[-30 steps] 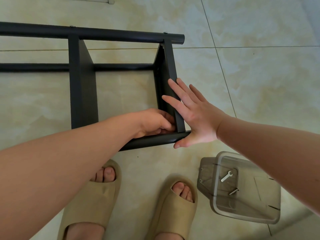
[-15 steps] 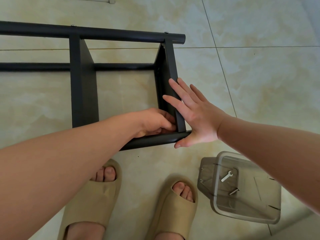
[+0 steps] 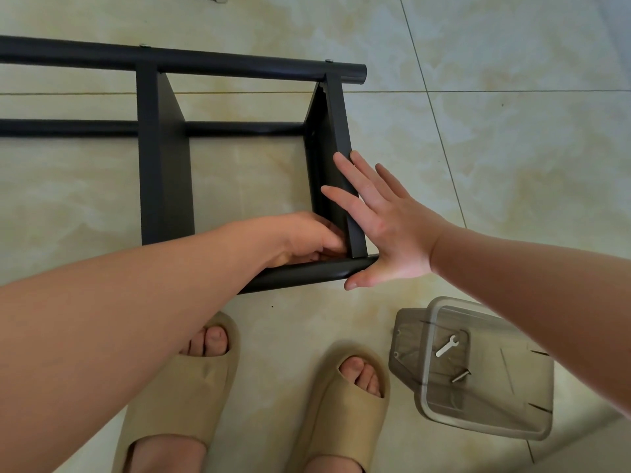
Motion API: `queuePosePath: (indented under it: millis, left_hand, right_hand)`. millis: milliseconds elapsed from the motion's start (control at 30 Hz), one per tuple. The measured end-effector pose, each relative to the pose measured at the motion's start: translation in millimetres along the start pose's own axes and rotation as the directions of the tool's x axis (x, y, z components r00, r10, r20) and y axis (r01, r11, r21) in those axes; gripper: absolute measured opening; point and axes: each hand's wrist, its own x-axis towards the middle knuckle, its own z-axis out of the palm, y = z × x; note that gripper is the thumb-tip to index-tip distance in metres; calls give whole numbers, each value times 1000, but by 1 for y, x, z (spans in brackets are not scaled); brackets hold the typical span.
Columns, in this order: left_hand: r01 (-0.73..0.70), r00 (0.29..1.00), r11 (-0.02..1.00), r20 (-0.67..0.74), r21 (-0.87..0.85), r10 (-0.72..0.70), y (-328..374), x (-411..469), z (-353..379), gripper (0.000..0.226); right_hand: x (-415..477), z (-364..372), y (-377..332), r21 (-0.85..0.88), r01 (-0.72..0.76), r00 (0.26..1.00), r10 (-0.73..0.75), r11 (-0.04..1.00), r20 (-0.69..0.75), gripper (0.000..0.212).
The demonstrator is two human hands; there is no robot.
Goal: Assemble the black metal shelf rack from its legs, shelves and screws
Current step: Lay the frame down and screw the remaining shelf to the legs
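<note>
a black rack (image 3: 164, 165) lies on a tiled floor (image 3: 512, 165), filling the upper left and centre of the frame. the right hand (image 3: 386, 233), fingers straight and spread, presses flat on the outer face of the end shelf (image 3: 338, 138), thumb touching the tip of the near leg (image 3: 307, 273). the left hand (image 3: 300, 240) reaches in from lower left, fingers curled into the inner corner where that shelf meets the near leg; whether they pinch anything cannot be told. two screw heads (image 3: 328, 60) show on the far leg (image 3: 239, 66) at the top. at lower right a clear box (image 3: 512, 387) holds a small wrench (image 3: 446, 345) and a screw (image 3: 461, 375). two tan sandals (image 3: 177, 397) stand at the bottom edge.
</note>
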Motion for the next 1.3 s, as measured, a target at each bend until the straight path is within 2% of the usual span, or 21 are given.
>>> queuePosePath:
  millis: [233, 400, 500, 733, 1067, 1233, 1300]
  left_hand:
    - [-10, 1000, 1000, -15, -24, 9, -1, 0, -1, 17]
    - [35, 997, 999, 63, -42, -32, 1, -2, -1, 30]
    - [53, 998, 999, 32, 4, -53, 3, -4, -1, 11]
    - [133, 990, 990, 39, 35, -135, 16, -2, -2, 13]
    - [49, 996, 999, 73, -17, -48, 7, 0, -6, 19]
    - [-2, 1000, 1000, 8, 11, 2, 2, -2, -2, 13]
    - [-15, 1000, 999, -13, 28, 16, 2, -4, 0, 21]
  right_hand:
    - [0, 0, 0, 1, 3, 1000, -3, 1000, 7, 131]
    - [0, 0, 0, 1, -2, 1000, 2, 1000, 5, 131]
    - [0, 1, 1, 6, -2, 1000, 2, 1000, 1, 132]
    - [0, 2, 1, -1, 4, 1000, -4, 1000, -10, 132]
    - [0, 2, 2, 6, 6, 1000, -6, 1000, -8, 131]
    - [0, 2, 2, 0, 7, 1000, -7, 1000, -6, 131]
    - [0, 2, 2, -3, 6, 1000, -6, 1000, -4, 131]
